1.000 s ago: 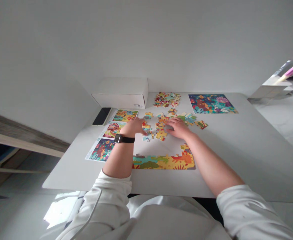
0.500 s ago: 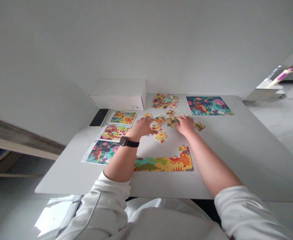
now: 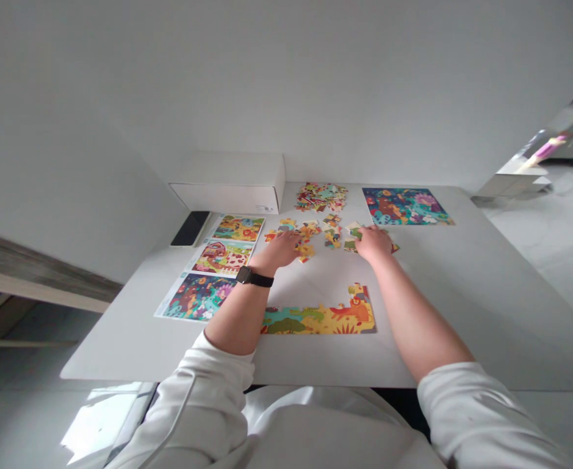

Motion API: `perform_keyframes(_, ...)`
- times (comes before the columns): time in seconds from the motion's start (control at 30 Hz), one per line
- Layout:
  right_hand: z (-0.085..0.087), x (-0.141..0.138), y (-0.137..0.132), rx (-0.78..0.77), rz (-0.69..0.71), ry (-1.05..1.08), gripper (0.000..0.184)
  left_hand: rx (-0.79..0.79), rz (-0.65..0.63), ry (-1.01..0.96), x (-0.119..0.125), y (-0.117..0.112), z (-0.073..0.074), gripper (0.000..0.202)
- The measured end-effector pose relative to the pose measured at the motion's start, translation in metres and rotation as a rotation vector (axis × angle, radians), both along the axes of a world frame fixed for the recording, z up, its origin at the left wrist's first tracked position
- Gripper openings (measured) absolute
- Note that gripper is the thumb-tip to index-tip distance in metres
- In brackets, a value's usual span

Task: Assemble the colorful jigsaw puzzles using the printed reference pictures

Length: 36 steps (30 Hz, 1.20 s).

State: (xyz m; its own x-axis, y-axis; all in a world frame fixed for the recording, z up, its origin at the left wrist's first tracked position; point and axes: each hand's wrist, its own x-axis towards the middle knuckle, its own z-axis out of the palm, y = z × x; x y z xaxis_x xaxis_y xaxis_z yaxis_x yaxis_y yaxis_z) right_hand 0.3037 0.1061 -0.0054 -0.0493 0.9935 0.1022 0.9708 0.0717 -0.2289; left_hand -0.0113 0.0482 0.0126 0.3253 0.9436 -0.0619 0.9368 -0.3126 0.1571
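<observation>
My left hand [image 3: 282,250] rests over loose yellow and orange puzzle pieces [image 3: 310,228], its fingers spread on them. My right hand [image 3: 375,244] lies flat on a group of greenish puzzle pieces [image 3: 349,246], which its fingers partly cover. Between the hands sits a small upright row of puzzle pieces [image 3: 332,237]. Nearer to me lies a joined puzzle strip [image 3: 315,319] with a crocodile and a lion, its right end rising by a piece or so. My left forearm hides the strip's left end.
On the left lie a picture sheet [image 3: 225,257] with three scenes and a phone [image 3: 190,228]. A white box [image 3: 227,195] stands at the back, beside a heap of mixed pieces [image 3: 321,197]. A dark-blue jungle picture [image 3: 408,207] lies at back right.
My left hand has come down onto the pieces and pushed them left and away. My right hand has slid right with its pieces, leaving a gap to the middle row.
</observation>
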Motion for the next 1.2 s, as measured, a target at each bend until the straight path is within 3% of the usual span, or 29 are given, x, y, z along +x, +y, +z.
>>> perform_keyframes(0.17,-0.003,-0.017,-0.007,0.027,0.168,0.003,0.042,0.068,0.001,-0.026,0.004,0.000,-0.005,0.055)
perform_keyframes(0.33,-0.003,-0.036,-0.015,0.010,0.415,0.077,0.056,0.133,0.045,-0.045,0.007,-0.002,0.000,0.054)
perform_keyframes(0.43,0.002,-0.036,-0.013,0.029,0.509,0.178,0.067,0.123,-0.032,-0.093,0.013,-0.003,0.005,0.052)
perform_keyframes(0.5,0.007,-0.028,-0.007,0.067,0.457,0.211,0.069,0.094,-0.135,-0.125,0.019,-0.005,0.006,0.050)
perform_keyframes(0.6,0.011,-0.008,0.003,0.090,0.256,0.178,0.063,0.048,-0.239,-0.117,0.028,-0.008,0.004,0.050)
perform_keyframes(0.7,0.012,0.009,0.009,0.011,0.096,0.110,0.058,0.039,-0.245,-0.079,0.032,-0.010,0.001,0.050)
perform_keyframes(0.83,0.018,0.021,0.008,-0.133,-0.016,0.001,0.054,0.094,-0.190,-0.063,0.025,-0.010,0.002,0.039)
perform_keyframes(1.0,0.031,0.024,0.005,-0.279,-0.036,-0.079,0.060,0.093,-0.154,-0.054,0.017,-0.010,0.007,0.033)
perform_keyframes(1.2,0.030,0.026,0.007,-0.286,0.041,-0.021,0.058,0.051,-0.119,-0.026,0.020,-0.013,0.012,0.035)
